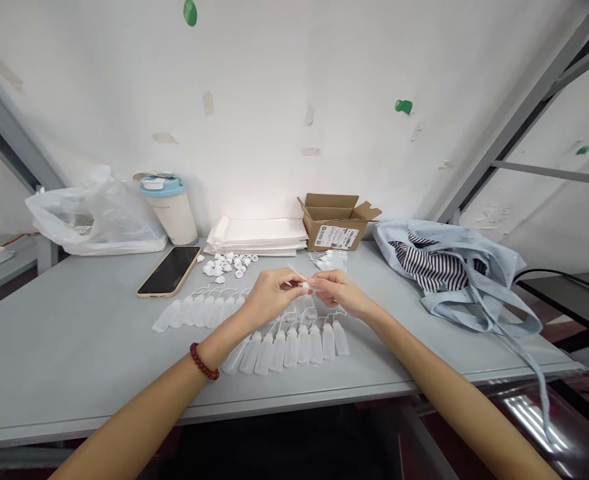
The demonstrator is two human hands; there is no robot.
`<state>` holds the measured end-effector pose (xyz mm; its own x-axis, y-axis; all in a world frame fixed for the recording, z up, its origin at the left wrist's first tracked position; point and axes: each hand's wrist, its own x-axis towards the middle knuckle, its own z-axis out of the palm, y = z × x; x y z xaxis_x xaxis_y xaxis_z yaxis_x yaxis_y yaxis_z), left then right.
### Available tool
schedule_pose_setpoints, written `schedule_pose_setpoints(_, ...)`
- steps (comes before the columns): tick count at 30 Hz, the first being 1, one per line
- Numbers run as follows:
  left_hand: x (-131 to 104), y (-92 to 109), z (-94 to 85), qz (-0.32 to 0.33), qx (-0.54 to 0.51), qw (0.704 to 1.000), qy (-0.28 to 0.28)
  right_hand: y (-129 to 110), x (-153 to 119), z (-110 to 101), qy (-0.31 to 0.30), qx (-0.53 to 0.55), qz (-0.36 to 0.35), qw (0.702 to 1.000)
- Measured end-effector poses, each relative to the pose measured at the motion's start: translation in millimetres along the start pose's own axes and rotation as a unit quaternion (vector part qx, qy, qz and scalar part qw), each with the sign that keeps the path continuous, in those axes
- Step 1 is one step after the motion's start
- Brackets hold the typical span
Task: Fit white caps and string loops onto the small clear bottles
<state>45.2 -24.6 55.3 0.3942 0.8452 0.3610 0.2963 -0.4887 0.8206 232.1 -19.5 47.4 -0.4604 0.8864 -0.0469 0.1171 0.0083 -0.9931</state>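
Note:
My left hand point(270, 293) and my right hand point(342, 291) meet above the middle of the table, fingertips pinched together. Between them is a small white cap point(305, 285), mostly covered by the fingers. A thin white tube point(297, 273) slants up from the same spot. Below my hands lies a front row of small translucent squeeze bottles point(291, 348) with thin curved tubes at their tops. Another row of the same bottles point(194, 311) lies farther left, partly behind my left hand. Loose white caps point(229, 265) are piled behind my left hand.
A phone point(170, 271) lies at left, near a cup with a blue lid point(172, 207) and a plastic bag point(97, 217). Along the wall are stacked white sheets point(257, 235) and an open cardboard box point(337, 227). A light blue cloth bag point(454, 267) lies at right.

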Motion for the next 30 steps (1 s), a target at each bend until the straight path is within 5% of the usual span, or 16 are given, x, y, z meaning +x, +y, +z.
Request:
schedule_pose_setpoints(10, 2.0, 1.6, -5.3, -0.080, -0.105, 0.989, -0.071, -0.8, 0.1, 1.9, -0.007, 0.041, 0.006, 0.999)
schedule_pose_setpoints(17, -0.1, 6.6, -1.2, -0.073, -0.072, 0.994, -0.026, -2.4, 0.1, 2.7, -0.004, 0.048, 0.022, 0.999)
schedule_pose_setpoints(30, 0.5, 3.2, -3.6, -0.091, -0.096, 0.989, -0.073, -0.3, 0.7, 1.0, -0.008, 0.012, 0.011, 1.000)
